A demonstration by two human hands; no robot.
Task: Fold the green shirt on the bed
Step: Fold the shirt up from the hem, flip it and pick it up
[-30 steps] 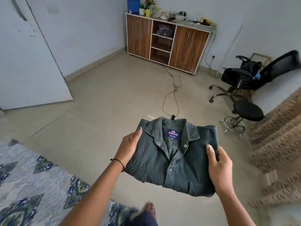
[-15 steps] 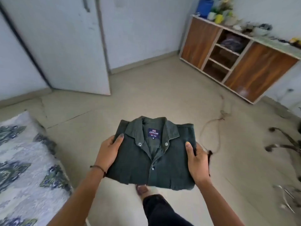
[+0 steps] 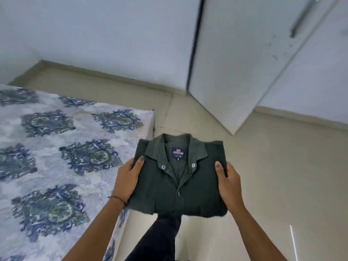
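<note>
The green shirt (image 3: 178, 183) is folded into a neat rectangle, collar and label facing up, and held flat in the air above the floor. My left hand (image 3: 127, 180) grips its left edge with the thumb on top. My right hand (image 3: 229, 182) grips its right edge the same way. The bed (image 3: 56, 147), covered in a white sheet with blue patterns, lies to the left, and the shirt's left edge hangs near the bed's corner.
A white open door (image 3: 235, 72) stands ahead on the right, with a white wall behind the bed. Beige tiled floor (image 3: 282, 176) spreads to the right. My dark-trousered leg (image 3: 160, 238) shows below the shirt.
The view has swung left from the wooden cabinet and chair to the door and bed. Both hands keep the same hold on the folded shirt, which now hangs beside the bed's corner.
</note>
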